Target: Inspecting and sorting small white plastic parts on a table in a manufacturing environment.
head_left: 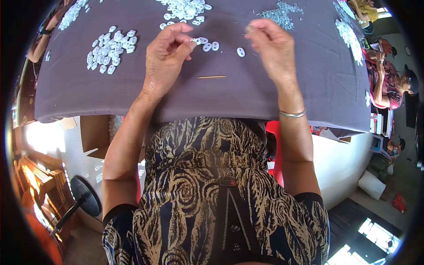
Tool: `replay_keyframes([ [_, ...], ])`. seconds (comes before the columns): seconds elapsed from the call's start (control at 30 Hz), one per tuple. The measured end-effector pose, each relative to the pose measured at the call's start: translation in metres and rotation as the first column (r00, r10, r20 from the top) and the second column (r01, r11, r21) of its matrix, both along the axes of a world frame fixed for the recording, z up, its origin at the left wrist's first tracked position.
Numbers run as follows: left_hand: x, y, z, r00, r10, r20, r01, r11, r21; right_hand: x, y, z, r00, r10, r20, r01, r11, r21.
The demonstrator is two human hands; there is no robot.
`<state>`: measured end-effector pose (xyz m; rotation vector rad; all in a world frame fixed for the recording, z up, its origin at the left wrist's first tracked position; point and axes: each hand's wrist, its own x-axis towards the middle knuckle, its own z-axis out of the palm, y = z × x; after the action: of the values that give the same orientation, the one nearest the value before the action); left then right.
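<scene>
My left hand (165, 59) is raised over the dark tablecloth (176, 97), thumb and forefinger pinched on a small white oval plastic piece (197, 41). Apart from it, on the right, my right hand (271, 48) hovers with thumb and fingertips pressed together; whatever is between them is too small to make out. Between the hands lie a few loose white oval pieces (215, 46) with two openings each, and a single one (240, 52) close to my right hand. Nearer to me, a thin wooden toothpick (211, 77) rests on the cloth.
Left of my hands is a spread pile of white oval pieces (111, 51). A larger white pile (183, 8) sits at the far middle, beside a heap of tiny silvery metal parts (282, 14). Other people sit along the table; one person's arm (44, 35) shows at left.
</scene>
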<state>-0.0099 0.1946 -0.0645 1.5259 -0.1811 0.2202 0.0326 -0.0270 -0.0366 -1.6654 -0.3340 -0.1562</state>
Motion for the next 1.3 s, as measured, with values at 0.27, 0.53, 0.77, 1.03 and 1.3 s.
replay_keyframes([
  [0.27,0.001,0.0,-0.007,0.997,0.074,0.0,-0.074,0.997,0.034,0.008,-0.053,0.004,0.995,0.089,-0.035,-0.092,0.785,-0.612],
  [0.53,-0.005,-0.012,-0.011,0.999,0.037,0.023,-0.038,0.999,0.025,0.005,-0.041,0.001,0.984,0.177,-0.001,-0.116,0.643,-0.757],
  [0.77,-0.003,-0.015,-0.011,1.0,0.008,0.01,-0.007,1.0,-0.027,-0.002,-0.019,0.012,0.984,0.177,-0.016,-0.162,0.856,-0.49],
  [1.03,-0.002,-0.016,-0.016,0.999,0.039,0.02,-0.04,0.999,0.002,0.006,0.035,0.007,0.945,0.304,-0.124,-0.323,0.929,-0.183],
  [1.3,-0.002,-0.017,-0.02,0.998,0.048,0.039,-0.05,0.997,0.05,0.013,0.045,-0.009,0.905,0.353,-0.235,-0.385,0.917,-0.106],
])
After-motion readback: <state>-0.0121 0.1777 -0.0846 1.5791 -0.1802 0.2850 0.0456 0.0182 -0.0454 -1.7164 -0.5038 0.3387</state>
